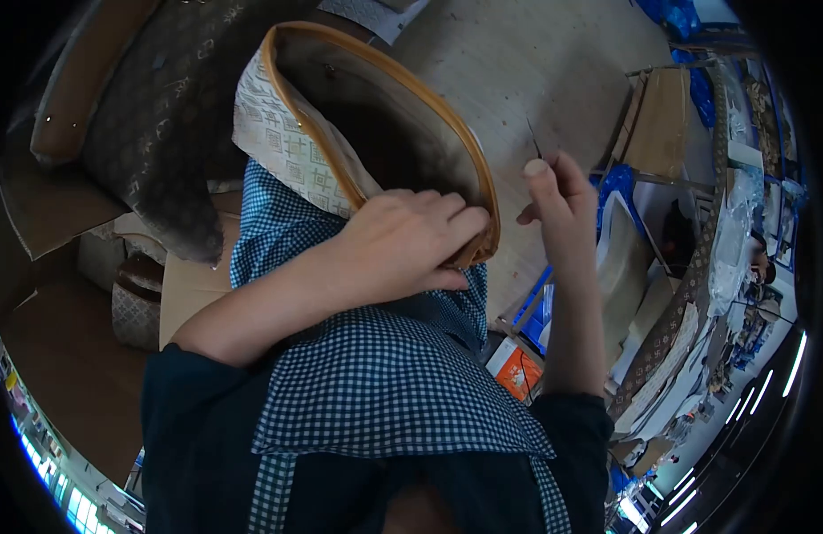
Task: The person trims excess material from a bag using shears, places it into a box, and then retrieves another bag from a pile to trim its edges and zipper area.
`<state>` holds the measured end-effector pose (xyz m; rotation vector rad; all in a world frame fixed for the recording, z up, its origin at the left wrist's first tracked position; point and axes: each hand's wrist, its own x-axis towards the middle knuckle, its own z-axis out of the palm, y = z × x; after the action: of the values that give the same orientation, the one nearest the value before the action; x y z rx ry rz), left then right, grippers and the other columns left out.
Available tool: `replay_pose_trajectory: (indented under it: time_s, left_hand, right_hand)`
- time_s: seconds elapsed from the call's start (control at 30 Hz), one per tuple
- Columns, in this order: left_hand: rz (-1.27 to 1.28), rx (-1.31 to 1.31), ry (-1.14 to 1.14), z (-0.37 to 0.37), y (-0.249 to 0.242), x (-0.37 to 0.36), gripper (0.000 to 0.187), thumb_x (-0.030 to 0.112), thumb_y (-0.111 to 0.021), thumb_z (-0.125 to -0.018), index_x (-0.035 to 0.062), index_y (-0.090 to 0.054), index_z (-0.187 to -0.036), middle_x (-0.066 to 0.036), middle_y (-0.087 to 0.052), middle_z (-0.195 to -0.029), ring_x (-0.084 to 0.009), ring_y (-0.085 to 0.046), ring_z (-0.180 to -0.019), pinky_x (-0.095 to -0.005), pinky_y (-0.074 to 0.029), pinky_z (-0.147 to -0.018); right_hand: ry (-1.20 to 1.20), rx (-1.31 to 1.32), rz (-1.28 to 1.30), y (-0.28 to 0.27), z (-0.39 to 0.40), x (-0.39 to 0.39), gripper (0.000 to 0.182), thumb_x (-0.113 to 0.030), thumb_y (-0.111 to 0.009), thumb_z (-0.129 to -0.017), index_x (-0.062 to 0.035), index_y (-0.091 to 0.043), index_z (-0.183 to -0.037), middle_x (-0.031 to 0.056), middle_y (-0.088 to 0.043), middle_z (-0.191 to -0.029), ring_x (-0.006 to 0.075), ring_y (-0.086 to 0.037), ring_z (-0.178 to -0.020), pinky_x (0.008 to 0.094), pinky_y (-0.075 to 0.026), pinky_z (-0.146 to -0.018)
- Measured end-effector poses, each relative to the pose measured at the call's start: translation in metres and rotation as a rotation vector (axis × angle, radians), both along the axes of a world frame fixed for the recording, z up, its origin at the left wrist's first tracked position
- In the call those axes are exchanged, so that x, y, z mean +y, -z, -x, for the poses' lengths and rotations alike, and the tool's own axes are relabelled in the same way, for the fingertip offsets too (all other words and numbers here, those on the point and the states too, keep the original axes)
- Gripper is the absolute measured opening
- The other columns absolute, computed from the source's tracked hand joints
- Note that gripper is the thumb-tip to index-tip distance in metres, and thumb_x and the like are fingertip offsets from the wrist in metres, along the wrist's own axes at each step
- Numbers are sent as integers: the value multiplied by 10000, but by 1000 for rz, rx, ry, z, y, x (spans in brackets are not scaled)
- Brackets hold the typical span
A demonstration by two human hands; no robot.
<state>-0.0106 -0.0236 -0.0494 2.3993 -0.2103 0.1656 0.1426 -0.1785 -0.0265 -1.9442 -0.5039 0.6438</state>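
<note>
On my lap lies a patterned cream fabric bag (274, 133) with tan edging around its wide opening, which faces up and away from me. My left hand (411, 233) is closed over the near right part of this edging, fingers folded over the rim. To the right of the bag, apart from it, my right hand (558, 191) is raised, pinching a thin dark needle (533, 138) that points up. The thumb tip has a pale covering or nail. Whether thread runs from the needle I cannot make out. The bag's inside is mostly in shadow.
Large brown patterned pieces (153, 116) and cardboard (64, 356) lie to my left. An orange-and-white box (516, 367) is near my right elbow. Cardboard sheets (656, 125), blue plastic (618, 191) and a long cluttered bench stand on the right.
</note>
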Motion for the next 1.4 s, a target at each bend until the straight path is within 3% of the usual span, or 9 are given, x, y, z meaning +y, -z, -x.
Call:
replay_pose_trajectory:
  time_s: [0.17,0.2,0.33,0.43,0.63,0.8,1.07,1.17,1.4]
  left_hand:
    - [-108,-22,-27,14,0,-6,465,216,-766,-771,47,-590,-1166,-64,-662,-838,-203,-676,-787,-326,-558,-703]
    - [-97,107,16,19,-9,-3,412,173,-727,-791,55,-608,-1168,-80,-669,-928,-219,-672,-926,-387,-542,-862]
    - [-333,-131,-160,41,-6,18,483,121,-626,-831,110,-567,-1310,-111,-555,-1332,-272,-428,-1368,-607,-269,-1115]
    - [-493,-192,-236,41,-21,41,596,171,-636,-835,120,-478,-1407,-110,-475,-1452,-275,-307,-1454,-585,-246,-1135]
    - [-741,-161,-134,44,-24,59,128,130,-613,-796,81,-703,-872,-13,-642,-907,-190,-609,-930,-546,-242,-1161]
    - [-466,-393,-435,105,-42,76,121,186,-660,-810,85,-593,-813,-34,-542,-794,-198,-592,-806,-390,-441,-883]
    - [-138,-586,-1215,271,-52,78,150,116,-685,-835,8,-600,-896,-105,-561,-796,-253,-573,-666,-340,-445,-569]
    - [310,-831,-1648,325,-43,80,118,105,-602,-968,2,-559,-931,29,-491,-818,-56,-457,-758,-230,-397,-655]
    - [227,-678,-1950,461,1,119,256,123,-570,-999,-40,-611,-1192,-6,-652,-1006,-56,-570,-913,-212,-460,-836]
  right_hand:
    - [-26,172,-205,47,24,15,404,-212,-696,-900,24,-620,-1219,41,-648,-1026,97,-589,-895,252,-484,-832]
    - [-54,214,-238,46,27,17,424,-186,-695,-899,25,-608,-1256,46,-648,-1044,101,-590,-916,257,-477,-857]
    - [-108,167,-175,30,31,21,314,-75,-631,-873,44,-660,-1162,-1,-649,-914,75,-581,-806,227,-476,-749]
    - [-239,117,-78,22,41,12,258,-20,-565,-871,57,-676,-1091,-18,-618,-831,55,-545,-734,221,-449,-660]
    - [-147,167,-117,27,70,-2,182,-38,-525,-915,49,-644,-1022,1,-540,-663,53,-474,-557,199,-386,-529]
    - [200,114,-228,-3,54,9,159,-108,-544,-947,16,-632,-993,-4,-525,-656,58,-477,-552,205,-390,-525]
    - [23,-69,-144,2,45,48,144,-111,-549,-947,9,-627,-963,-6,-526,-660,57,-475,-554,207,-395,-522]
    - [-57,-95,-119,2,52,62,140,-112,-551,-947,7,-625,-952,-7,-526,-661,56,-474,-555,208,-397,-521]
    - [-139,-134,-55,2,68,80,135,-115,-556,-946,1,-621,-925,-9,-527,-664,55,-473,-556,210,-401,-519]
